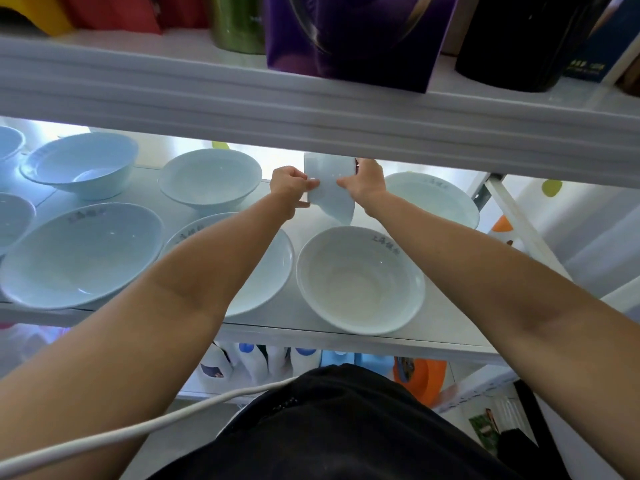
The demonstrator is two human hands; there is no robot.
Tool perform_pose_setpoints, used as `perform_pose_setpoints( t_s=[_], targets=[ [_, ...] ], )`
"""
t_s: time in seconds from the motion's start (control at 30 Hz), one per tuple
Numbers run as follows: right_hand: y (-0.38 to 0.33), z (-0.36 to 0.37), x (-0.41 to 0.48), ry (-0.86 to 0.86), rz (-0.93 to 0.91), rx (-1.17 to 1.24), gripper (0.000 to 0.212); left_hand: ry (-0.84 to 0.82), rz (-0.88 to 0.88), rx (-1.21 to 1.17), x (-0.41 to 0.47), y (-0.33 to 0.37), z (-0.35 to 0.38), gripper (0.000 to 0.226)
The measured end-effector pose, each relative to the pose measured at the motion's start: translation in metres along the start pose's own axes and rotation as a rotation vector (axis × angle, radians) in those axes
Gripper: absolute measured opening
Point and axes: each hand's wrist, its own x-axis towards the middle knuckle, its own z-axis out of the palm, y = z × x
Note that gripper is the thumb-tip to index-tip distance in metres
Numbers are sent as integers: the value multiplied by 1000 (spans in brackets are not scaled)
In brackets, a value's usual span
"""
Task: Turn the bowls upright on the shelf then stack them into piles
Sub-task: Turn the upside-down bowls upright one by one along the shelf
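While upright bowls (360, 278) cover the shelf (446, 327), both hands (329, 183) grip a tilted bowl (329, 188) between them.

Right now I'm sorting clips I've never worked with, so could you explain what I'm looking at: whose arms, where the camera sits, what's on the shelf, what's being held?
There is no machine: a person wears one wide-angle camera on the head, looking forward and down, so both bare arms reach away from you. The left hand and right hand together grip a white ceramic bowl, tipped on its side in mid-air. Below it, the white shelf board carries several more white bowls, all upright, including a wide white bowl nearest the front edge. None are stacked yet. The shelf above holds a purple box.
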Motion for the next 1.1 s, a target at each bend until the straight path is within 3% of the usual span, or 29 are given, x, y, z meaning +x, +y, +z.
perform_pose_setpoints(
  t_s=[0.07, 0.17, 0.33, 0.57, 0.7, 0.87, 1.1],
  targets=[
    [-5, 4, -5, 5, -108, -187, 28, -14, -41, 85, -4, -1, -3, 17],
    [-6, 12, -17, -4, -269, -404, 23, -40, -156, 121, -11, 1, -5, 57],
    [0, 22, -27, -43, -423, -665, 35, -116, -309, -116, -18, 6, -8, 83],
    [6, 30, -36, -147, -512, -871, 37, -170, -275, -44, -15, -4, -16, 66],
    [9, 38, -36, -216, -497, -836, 33, -137, -38, 523, -20, -6, -28, 66],
    [14, 46, -39, -310, -383, -800, 45, -194, 233, 1066, -13, -19, -45, 68],
    [9, 38, -54, -339, -339, -788, 47, -217, 401, 1402, -34, -29, -69, 71]
  ],
)
